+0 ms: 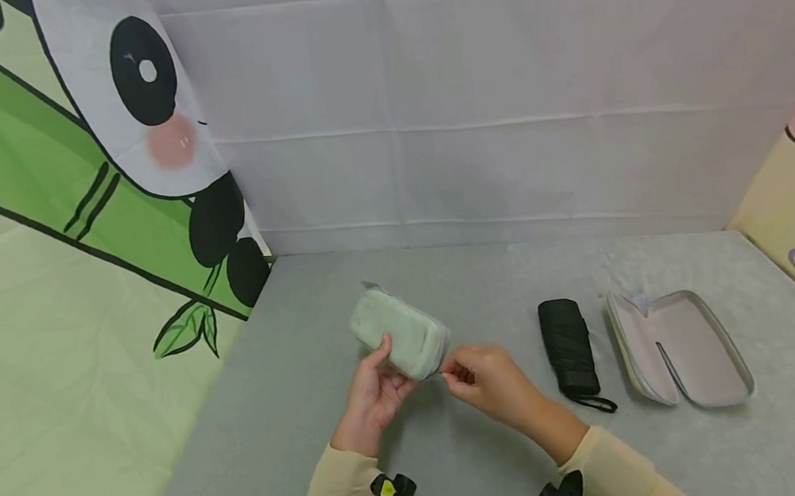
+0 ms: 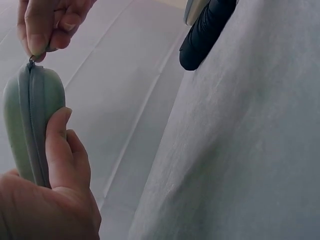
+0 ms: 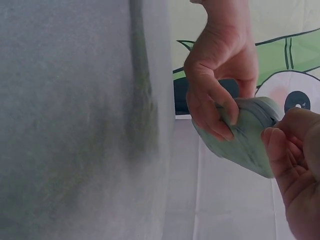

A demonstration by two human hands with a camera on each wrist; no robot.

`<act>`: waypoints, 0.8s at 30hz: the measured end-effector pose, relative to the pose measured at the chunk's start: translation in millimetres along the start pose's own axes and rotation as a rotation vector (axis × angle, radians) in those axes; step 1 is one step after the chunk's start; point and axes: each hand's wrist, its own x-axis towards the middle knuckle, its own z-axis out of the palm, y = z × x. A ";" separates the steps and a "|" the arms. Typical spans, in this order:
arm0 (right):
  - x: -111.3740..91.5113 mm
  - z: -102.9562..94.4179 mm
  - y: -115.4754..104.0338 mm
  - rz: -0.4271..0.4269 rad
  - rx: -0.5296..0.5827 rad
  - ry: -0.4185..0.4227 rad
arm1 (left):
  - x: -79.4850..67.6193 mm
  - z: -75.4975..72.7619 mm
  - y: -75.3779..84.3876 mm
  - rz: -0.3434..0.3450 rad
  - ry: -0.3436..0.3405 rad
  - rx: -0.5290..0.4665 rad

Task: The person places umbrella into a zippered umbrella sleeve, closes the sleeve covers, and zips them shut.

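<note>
A pale green zippered pouch [image 1: 400,332] is held above the grey table by my left hand [image 1: 374,398], thumb on one broad face and fingers on the other. Its grey zipper [image 2: 34,115] runs along the narrow side and looks closed along the stretch seen in the left wrist view. At the pouch's near right corner, my right hand [image 1: 485,379] pinches the zipper pull [image 2: 32,59] between thumb and forefinger. In the right wrist view the left hand [image 3: 220,75] wraps round the pouch [image 3: 240,142], while the right fingertips hide the pull.
To the right on the table [image 1: 280,451] lies a folded black umbrella [image 1: 568,347] with a wrist strap. Beyond it an opened, light-coloured case [image 1: 698,347] lies spread out. A white cloth backdrop [image 1: 498,94] rises behind the table, with a panda-printed cloth [image 1: 52,313] on the left.
</note>
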 end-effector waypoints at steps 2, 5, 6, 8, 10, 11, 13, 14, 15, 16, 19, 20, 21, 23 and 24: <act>-1.3 1.8 -0.5 0.001 0.000 -0.011 | 0.3 0.6 -0.9 0.000 0.001 0.003; -2.7 3.2 -1.6 0.016 -0.009 -0.027 | 0.3 1.4 -1.9 0.006 -0.002 -0.001; -2.8 3.3 -2.0 0.023 -0.010 -0.029 | 0.1 1.7 -2.0 0.008 -0.003 -0.002; -2.7 3.3 -2.6 0.030 -0.016 -0.029 | 0.1 1.8 -2.3 0.012 -0.004 -0.007; -2.3 3.2 -3.3 0.029 -0.029 -0.029 | 0.0 2.1 -2.5 0.016 -0.004 -0.011; -2.2 3.3 -3.6 0.024 -0.036 -0.029 | -0.1 2.1 -2.6 0.016 -0.004 -0.012; -2.1 3.5 -4.0 0.019 -0.044 -0.027 | -0.4 2.4 -2.8 0.016 -0.002 -0.016; -2.0 3.7 -4.2 0.016 -0.047 -0.025 | -0.5 2.6 -2.8 0.017 -0.002 -0.019; -2.0 3.9 -4.4 0.015 -0.050 -0.024 | -0.8 2.9 -2.9 0.017 -0.002 -0.021; -2.0 4.1 -4.6 0.014 -0.051 -0.022 | -1.0 3.1 -3.0 0.018 -0.002 -0.023; -2.1 5.1 -4.8 0.009 -0.058 -0.024 | -1.5 3.6 -3.6 0.019 0.001 -0.030; -2.3 5.3 -4.9 0.010 -0.059 -0.026 | -1.4 3.8 -3.8 0.019 0.004 -0.034; -2.5 5.5 -4.9 0.012 -0.057 -0.028 | -1.5 4.0 -4.1 0.019 0.006 -0.036; -3.4 5.4 -4.5 0.032 -0.046 -0.029 | -1.5 4.5 -4.4 0.015 0.014 -0.045; -4.1 4.8 -4.3 0.048 -0.040 -0.025 | -1.6 4.9 -4.3 0.017 0.018 -0.051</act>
